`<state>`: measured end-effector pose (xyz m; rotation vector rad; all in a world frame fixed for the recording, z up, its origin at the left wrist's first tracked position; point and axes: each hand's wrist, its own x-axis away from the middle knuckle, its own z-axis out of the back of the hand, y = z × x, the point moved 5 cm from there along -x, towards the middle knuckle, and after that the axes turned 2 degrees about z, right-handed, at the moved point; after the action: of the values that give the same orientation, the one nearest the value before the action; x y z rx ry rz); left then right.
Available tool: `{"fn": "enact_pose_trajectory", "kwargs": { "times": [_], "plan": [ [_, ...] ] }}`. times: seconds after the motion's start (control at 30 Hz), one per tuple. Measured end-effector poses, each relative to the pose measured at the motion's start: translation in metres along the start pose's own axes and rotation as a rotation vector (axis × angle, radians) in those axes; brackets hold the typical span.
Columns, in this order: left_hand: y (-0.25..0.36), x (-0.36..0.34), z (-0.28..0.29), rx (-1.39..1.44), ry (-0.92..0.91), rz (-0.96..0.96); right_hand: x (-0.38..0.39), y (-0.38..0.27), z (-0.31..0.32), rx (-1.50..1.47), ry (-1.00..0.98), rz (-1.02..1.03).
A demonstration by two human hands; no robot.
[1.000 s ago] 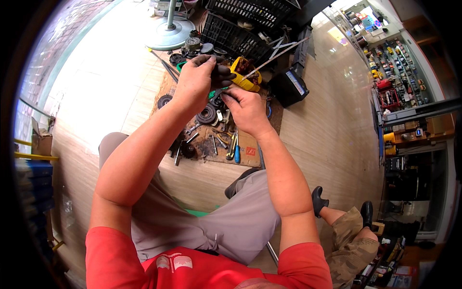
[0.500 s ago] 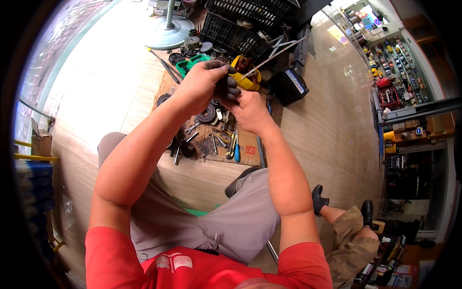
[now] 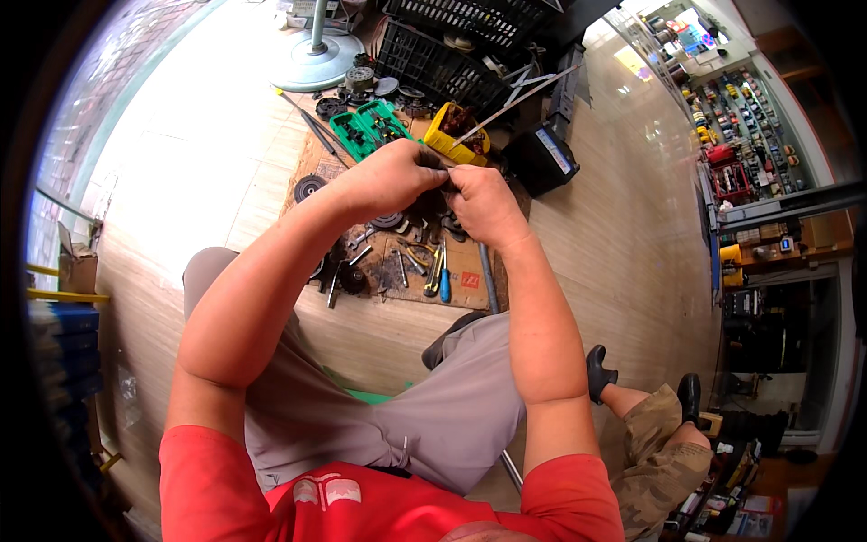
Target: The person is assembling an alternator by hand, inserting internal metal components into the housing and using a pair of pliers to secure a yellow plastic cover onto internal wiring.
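My left hand (image 3: 396,181) and my right hand (image 3: 482,197) meet above the greasy cardboard (image 3: 459,294). Both are closed, with dark-stained fingertips pressed together. Anything held between them is hidden. Beyond the hands lie an open green case (image 3: 361,134) with dark pieces inside and a yellow container (image 3: 441,143) holding reddish-brown parts. On the near part of the cardboard rest a blue-handled screwdriver (image 3: 444,285), a yellow-and-black tool (image 3: 433,275) and several metal tools. A dark ribbed wheel (image 3: 309,187) sits left of my left wrist, and other dark parts are partly covered by my arms.
A black box-shaped battery (image 3: 540,164) stands right of the cardboard. Black crates (image 3: 442,63) and a round pale stand base (image 3: 316,65) are at the back. At the right, another person's legs (image 3: 664,425) reach in. Shelves of goods (image 3: 750,135) stand farther off.
My left hand has come down and its dark fingers no longer spread out, uncovering more of the green case. My right hand has shifted slightly right. The fingertips of both hands now meet.
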<state>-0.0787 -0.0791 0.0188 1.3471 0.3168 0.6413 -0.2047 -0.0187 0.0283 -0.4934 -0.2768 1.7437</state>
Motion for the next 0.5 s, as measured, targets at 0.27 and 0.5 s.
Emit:
{"fn": "enact_pose_trajectory", "kwargs": {
  "times": [0.27,0.5],
  "plan": [
    [-0.009,-0.004,-0.005,-0.301,0.113,-0.097,0.000,-0.001,0.004,-0.070,0.098,-0.014],
    [-0.013,-0.007,0.002,-0.373,0.266,-0.068,-0.001,-0.008,0.009,-0.045,0.166,-0.041]
  ]
}}
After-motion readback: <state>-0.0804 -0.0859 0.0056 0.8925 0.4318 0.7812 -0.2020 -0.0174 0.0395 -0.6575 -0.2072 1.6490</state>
